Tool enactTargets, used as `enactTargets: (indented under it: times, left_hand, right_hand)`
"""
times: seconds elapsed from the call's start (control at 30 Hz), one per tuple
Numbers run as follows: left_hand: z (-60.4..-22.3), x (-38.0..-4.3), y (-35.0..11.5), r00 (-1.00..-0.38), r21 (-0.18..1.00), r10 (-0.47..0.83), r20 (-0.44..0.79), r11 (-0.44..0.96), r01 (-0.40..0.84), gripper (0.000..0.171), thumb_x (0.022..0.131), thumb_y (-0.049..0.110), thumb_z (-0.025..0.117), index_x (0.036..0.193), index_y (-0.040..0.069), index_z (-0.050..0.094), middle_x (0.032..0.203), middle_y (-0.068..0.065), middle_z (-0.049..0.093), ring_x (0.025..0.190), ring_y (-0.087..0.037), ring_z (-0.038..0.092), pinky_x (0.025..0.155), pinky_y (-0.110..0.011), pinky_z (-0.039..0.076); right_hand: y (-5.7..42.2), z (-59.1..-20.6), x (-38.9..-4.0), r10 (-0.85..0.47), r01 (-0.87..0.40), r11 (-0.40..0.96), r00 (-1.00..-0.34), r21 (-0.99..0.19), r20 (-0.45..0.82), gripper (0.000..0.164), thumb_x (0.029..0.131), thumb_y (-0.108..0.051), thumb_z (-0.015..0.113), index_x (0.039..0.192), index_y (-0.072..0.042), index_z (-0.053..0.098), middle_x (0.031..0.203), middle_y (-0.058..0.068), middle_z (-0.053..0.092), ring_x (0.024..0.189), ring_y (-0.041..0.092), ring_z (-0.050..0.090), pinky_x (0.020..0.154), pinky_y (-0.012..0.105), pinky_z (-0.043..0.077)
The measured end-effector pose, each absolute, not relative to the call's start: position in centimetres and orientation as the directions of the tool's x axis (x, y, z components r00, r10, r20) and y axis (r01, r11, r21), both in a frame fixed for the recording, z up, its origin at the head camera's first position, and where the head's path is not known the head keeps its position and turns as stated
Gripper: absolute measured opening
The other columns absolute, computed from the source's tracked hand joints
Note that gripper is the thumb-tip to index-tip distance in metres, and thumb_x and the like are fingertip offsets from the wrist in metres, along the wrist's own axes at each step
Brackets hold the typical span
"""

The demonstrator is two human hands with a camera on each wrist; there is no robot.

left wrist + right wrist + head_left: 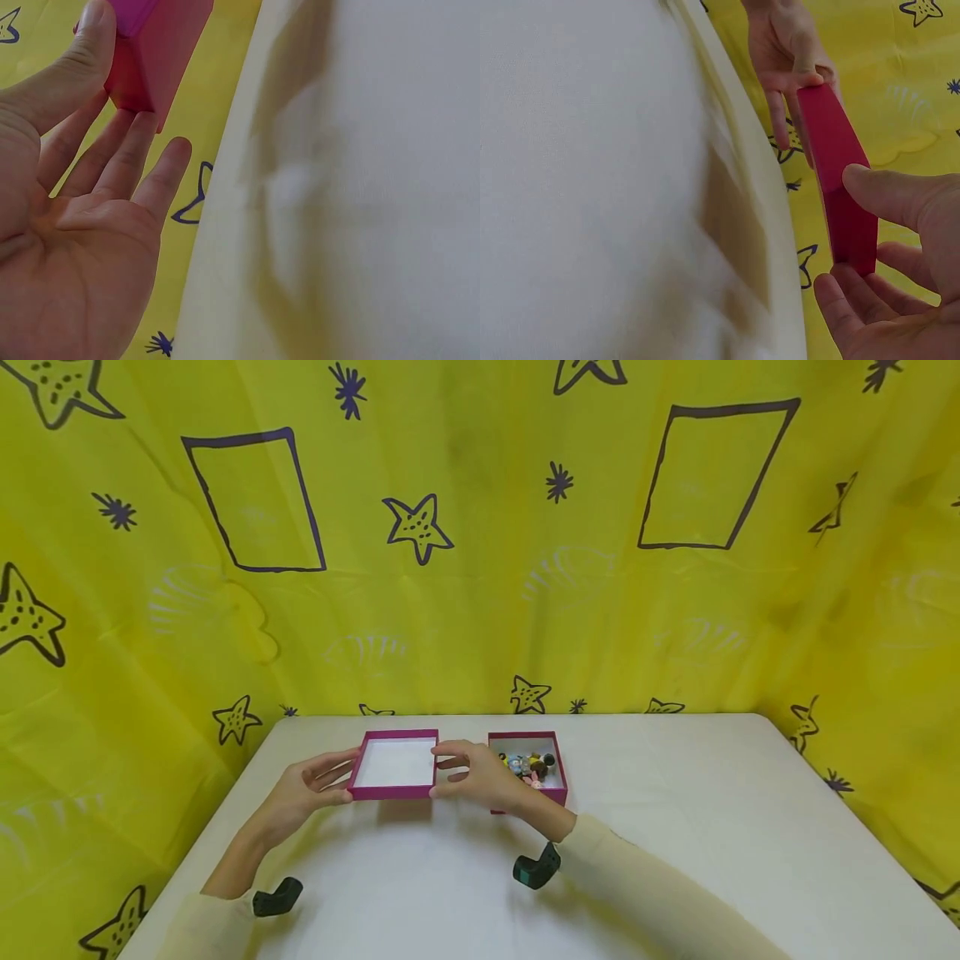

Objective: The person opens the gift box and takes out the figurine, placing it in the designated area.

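Fingers of left hand (pixel 298 795) and right hand (pixel 482 777): pinching opposite sides of shallow magenta tray (pixel 390 792), raised between them; likely light, stiff, crushable card, best taken by its side walls. Just right of the right fingers: red box (pixel 555 795), figurines (pixel 534 767) inside.

A shallow magenta box (pixel 390 792), almost square and with white inside, is held above the white table (pixel 720 793), its open side turned up. The left hand (pixel 296 792) grips its left side and the right hand (pixel 477 777) pinches its right side, thumbs at the near edge. Just to the right stands a second box (pixel 557 796), red-pink, containing small colourful toy figures (pixel 528 767), partly hidden by the right hand.
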State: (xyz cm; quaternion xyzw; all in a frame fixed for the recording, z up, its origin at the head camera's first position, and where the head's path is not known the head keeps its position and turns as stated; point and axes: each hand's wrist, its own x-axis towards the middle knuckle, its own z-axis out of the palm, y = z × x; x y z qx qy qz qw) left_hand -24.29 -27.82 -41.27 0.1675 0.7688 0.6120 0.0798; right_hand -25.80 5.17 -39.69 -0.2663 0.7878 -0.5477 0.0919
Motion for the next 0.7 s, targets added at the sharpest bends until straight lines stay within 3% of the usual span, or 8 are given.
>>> enactTargets:
  times: [0.23,0.7]
  left_hand:
    - [-41.8,-24.2,-28.6,-0.937,0.968,0.348,0.04,0.217,0.122,0.07,0.09,0.012,0.079,0.151,0.001,0.047,0.16,-0.022,0.039,0.146,-0.041,0.036,0.1,-0.023,0.049]
    - [-43.3,-24.2,-29.7,-0.93,0.975,0.368,-0.004,0.209,0.078,0.073,0.088,0.008,0.08,0.15,-0.005,0.044,0.161,-0.024,0.036,0.147,-0.043,0.031,0.103,-0.025,0.047]
  right_hand:
    - [4.0,-40.3,-25.7,-0.492,-0.285,0.315,-0.865,-0.905,0.101,0.061,0.086,-0.014,0.085,0.141,-0.004,0.06,0.146,0.013,0.057,0.123,0.033,0.064,0.094,0.037,0.057]
    - [2.2,-42.1,-25.5,-0.468,-0.204,0.314,-0.883,-0.927,0.036,0.061,0.085,-0.007,0.084,0.14,0.001,0.059,0.136,0.019,0.064,0.121,0.036,0.064,0.099,0.042,0.054]
